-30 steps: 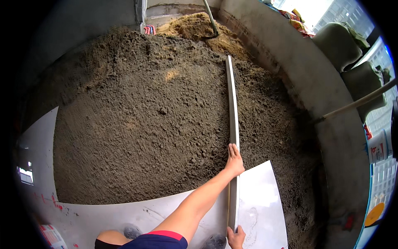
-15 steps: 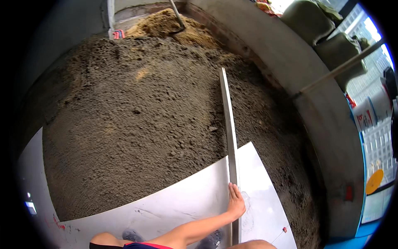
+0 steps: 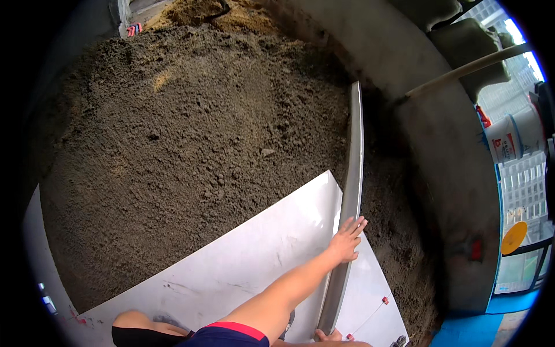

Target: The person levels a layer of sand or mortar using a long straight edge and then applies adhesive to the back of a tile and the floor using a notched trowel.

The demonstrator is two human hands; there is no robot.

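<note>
A long grey metal straightedge [image 3: 354, 156] lies across white tile and out over dark, crumbly mortar [image 3: 191, 144]. On its upper face rests my left hand [image 3: 346, 240], fingers spread and stretched toward its right edge. My right hand [image 3: 328, 335] is at the bar's near end, at the lower edge of the picture, its fingers bent around that end and partly cut off. Beneath the bar is a large white tile [image 3: 231, 254], its far corner pointing into the mortar. Small red tile spacers [image 3: 385, 300] sit along a seam right of the bar.
A curved-looking grey wall [image 3: 428, 150] runs along the right, with a pole [image 3: 462, 75] leaning over it. Beyond stand a white bucket [image 3: 506, 139] and dark sacks [image 3: 468, 55]. Yellow sand [image 3: 185, 14] is heaped at the far end. Another white tile edge [image 3: 49, 248] is at left.
The straightedge has shifted right, past the tile's far corner. My left hand has moved up and right with its fingers spreading; my right hand has come into view at the near end.
</note>
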